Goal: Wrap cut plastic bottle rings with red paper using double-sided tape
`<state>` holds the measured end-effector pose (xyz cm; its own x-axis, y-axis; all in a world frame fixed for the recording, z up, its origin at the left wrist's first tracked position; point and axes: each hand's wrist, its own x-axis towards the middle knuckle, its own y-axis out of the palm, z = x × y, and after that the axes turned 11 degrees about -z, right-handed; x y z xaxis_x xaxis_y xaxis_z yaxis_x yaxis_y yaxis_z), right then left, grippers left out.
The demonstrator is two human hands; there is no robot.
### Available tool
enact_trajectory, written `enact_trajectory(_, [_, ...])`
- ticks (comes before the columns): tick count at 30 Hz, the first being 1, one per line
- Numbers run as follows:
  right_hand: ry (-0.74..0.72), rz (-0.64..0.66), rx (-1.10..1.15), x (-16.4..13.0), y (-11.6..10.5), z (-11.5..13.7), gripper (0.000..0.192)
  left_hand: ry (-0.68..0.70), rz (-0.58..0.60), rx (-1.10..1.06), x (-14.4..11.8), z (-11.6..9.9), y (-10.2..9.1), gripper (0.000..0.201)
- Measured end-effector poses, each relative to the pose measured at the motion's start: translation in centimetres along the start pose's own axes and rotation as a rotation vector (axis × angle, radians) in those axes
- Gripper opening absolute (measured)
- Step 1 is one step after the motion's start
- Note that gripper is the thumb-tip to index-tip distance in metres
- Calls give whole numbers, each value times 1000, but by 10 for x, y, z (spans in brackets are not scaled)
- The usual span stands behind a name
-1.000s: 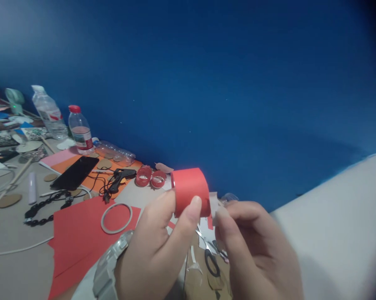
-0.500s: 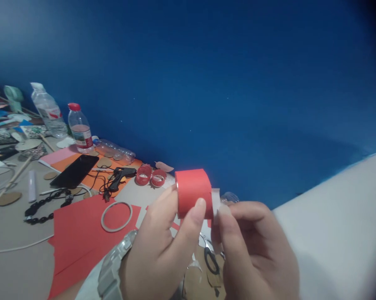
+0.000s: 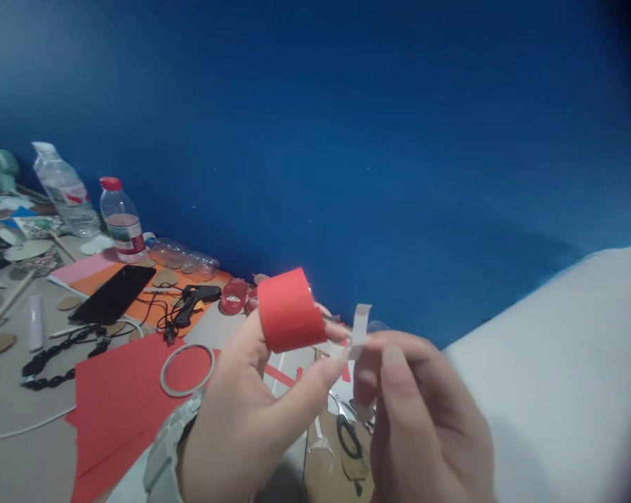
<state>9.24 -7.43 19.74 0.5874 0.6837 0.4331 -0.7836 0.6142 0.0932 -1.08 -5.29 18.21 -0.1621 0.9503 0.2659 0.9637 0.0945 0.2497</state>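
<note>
Around the fingers of my left hand (image 3: 263,405) sits a short red paper ring (image 3: 291,311), tilted, with fingertips poking out of its right end. The left thumb reaches across to a small whitish strip (image 3: 361,327), which looks like tape. That strip stands upright at the fingertips of my right hand (image 3: 425,412), whose fingers are bent together. Both hands meet at the strip, above the table. Whether it is stuck to a finger or pinched I cannot fully see.
Below lie scissors (image 3: 348,434), red paper sheets (image 3: 121,412) and a grey ring (image 3: 163,381). A glue gun (image 3: 192,304), a phone (image 3: 113,293), a black bead bracelet (image 3: 40,381) and bottles (image 3: 124,227) are leftward. A blue wall (image 3: 346,140) rises behind.
The strip has come away from the red ring's right edge and now stands at the fingertips. The ring has moved left and tilted, and my left thumb has left it for the strip.
</note>
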Motion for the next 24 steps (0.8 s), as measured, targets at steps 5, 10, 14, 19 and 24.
enact_trajectory(5, [27, 20, 4, -1, -2, -1, 16, 37, -14, 21, 2, -1, -1, 17])
enact_trajectory(10, [8, 14, -30, -3, -1, 0, 17, 37, -24, 45, 4, -1, -1, 17])
enact_trajectory(14, [-66, 23, -128, -3, -3, -1, 18, 32, -1, 31, 3, 0, -4, 14])
enact_trajectory(19, [-137, 43, -218, 0, -9, -5, 17, -38, 40, 18, 1, -4, -6, 12])
enact_trajectory(24, [-176, 82, -188, 1, -8, -4, 18, -40, 44, 36, 2, -4, -5, 7])
